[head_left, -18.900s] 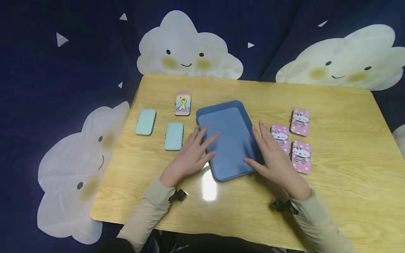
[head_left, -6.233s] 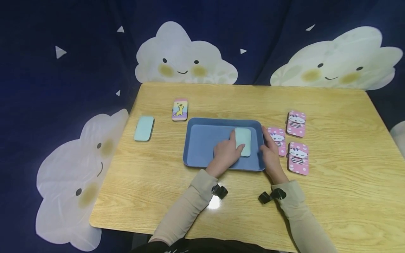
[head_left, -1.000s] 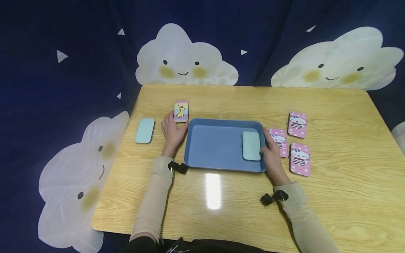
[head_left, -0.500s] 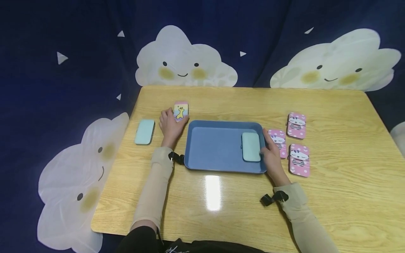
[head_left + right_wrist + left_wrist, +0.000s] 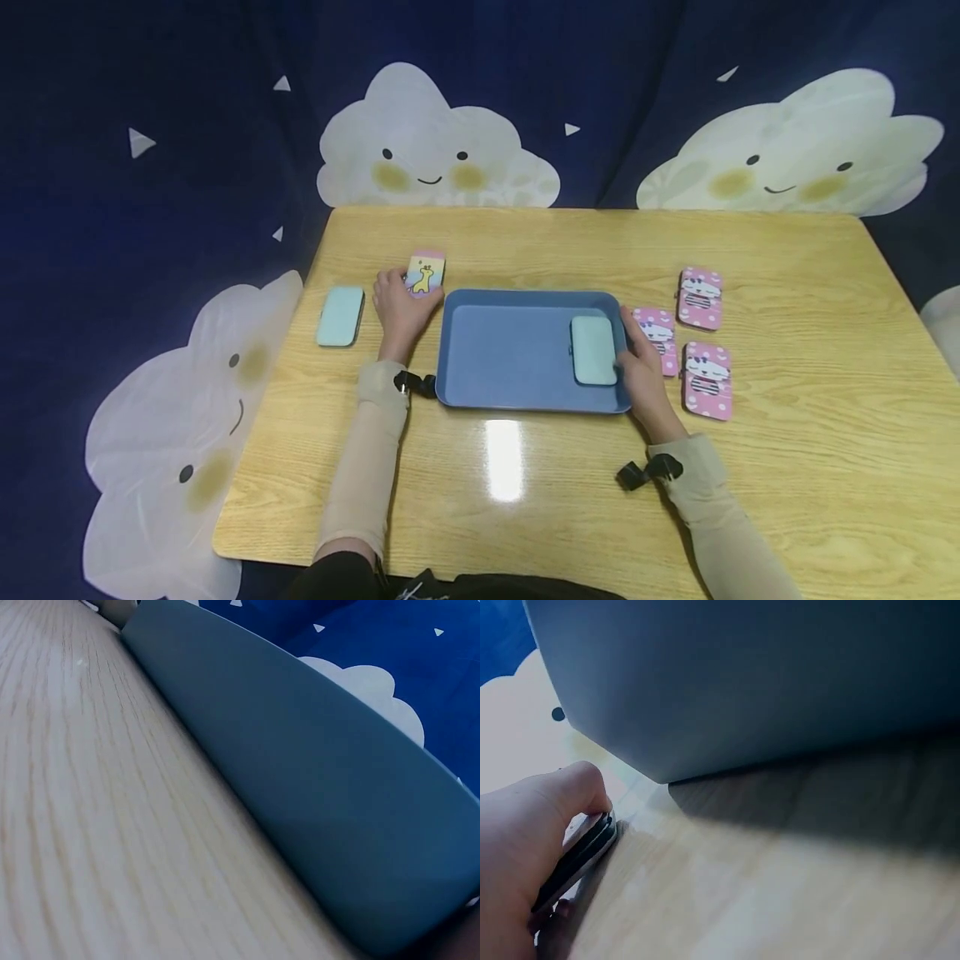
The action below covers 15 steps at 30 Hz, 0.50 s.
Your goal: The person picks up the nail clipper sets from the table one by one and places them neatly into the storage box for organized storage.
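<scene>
My left hand [image 5: 402, 310] holds a small flat tin case [image 5: 425, 277] with a giraffe picture, thumb on one long side and fingers on the other. In the left wrist view the dark side edge of this case [image 5: 581, 855] shows under the thumb, tilted close over the table. My right hand [image 5: 646, 379] grips the right rim of a shallow blue tray [image 5: 517, 398], thumb inside and fingers outside. Inside the tray, at its right end, lies a mint-green tin case [image 5: 594, 350]. The tray's outer wall [image 5: 292, 765] fills much of the right wrist view.
A second mint-green case [image 5: 341, 317] lies on the wooden table [image 5: 562, 517] at the left. Three pink spotted cases lie right of the tray, one [image 5: 656, 337] partly behind my right hand, the others [image 5: 701, 298] farther right. A dark-blue cloud-print cloth [image 5: 600, 50] hangs behind.
Over the last second my left hand has closed around the giraffe case and drawn it slightly nearer. Earlier, the tray was turned lengthwise and one mint-green case went into it. The right hand keeps its grip.
</scene>
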Available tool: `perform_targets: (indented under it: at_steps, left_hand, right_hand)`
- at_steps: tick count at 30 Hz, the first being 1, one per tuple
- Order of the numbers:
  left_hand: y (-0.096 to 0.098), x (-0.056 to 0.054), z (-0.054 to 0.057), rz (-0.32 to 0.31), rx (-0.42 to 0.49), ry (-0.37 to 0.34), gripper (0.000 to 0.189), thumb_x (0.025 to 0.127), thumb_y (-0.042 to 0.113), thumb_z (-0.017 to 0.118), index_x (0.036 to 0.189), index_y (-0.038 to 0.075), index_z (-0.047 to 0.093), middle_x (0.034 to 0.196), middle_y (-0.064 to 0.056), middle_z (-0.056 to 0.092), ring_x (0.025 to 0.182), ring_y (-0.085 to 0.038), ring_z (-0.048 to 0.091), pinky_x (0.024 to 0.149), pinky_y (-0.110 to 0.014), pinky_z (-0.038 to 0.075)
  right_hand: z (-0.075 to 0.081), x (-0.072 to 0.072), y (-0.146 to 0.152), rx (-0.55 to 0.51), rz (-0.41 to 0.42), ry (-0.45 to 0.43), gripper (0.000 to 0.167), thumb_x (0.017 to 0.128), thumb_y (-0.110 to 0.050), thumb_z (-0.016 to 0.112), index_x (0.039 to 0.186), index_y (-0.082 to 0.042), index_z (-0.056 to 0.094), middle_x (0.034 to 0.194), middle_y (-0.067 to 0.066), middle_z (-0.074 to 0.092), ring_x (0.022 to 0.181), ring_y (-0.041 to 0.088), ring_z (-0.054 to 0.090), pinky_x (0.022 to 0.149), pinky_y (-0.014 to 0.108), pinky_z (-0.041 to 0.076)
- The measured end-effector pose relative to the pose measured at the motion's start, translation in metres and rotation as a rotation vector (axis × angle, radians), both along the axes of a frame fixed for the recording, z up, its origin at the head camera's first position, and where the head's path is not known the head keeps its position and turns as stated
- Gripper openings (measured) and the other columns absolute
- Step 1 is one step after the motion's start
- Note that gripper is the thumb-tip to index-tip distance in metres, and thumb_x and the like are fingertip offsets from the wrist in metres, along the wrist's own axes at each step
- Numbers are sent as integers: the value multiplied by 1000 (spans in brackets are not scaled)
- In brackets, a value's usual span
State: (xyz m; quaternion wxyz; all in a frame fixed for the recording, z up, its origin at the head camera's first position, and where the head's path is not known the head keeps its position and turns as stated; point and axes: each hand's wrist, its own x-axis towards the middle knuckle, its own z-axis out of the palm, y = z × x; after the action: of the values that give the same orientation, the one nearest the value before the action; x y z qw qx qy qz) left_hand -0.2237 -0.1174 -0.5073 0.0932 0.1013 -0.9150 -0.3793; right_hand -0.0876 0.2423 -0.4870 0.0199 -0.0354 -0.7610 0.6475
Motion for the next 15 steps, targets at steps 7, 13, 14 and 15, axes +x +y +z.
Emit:
perform_targets:
  at_steps: [7,13,14,15]
  left_hand:
    - [-1,4,-1,15,82,2,76,70,39,78,131,8,44,109,-13,51,103,-31,45,90,-45,39]
    - [-4,6,-1,5,158,46,63,80,35,77,127,7,45,106,-15,62,96,-32,54,86,-44,43]
    - [-4,6,-1,3,176,57,59,82,34,76,125,7,46,106,-15,65,94,-32,56,84,-44,44]
    - [-5,7,0,5,191,69,55,85,34,74,124,6,47,105,-15,67,93,-32,58,81,-44,45]
  right_hand:
    - [-1,0,0,2,0,-6,79,84,15,37,157,-12,26,164,4,18,150,17,9,123,39,6]
    - [0,-1,0,12,-4,-10,79,83,15,37,157,-11,25,164,5,17,150,17,9,123,36,7]
    - [0,-1,0,15,-3,-9,79,83,15,37,157,-11,25,164,5,17,150,17,8,123,36,7]
    - [-1,-1,0,14,-3,-6,79,83,15,37,157,-11,26,164,5,18,150,17,9,123,36,7]
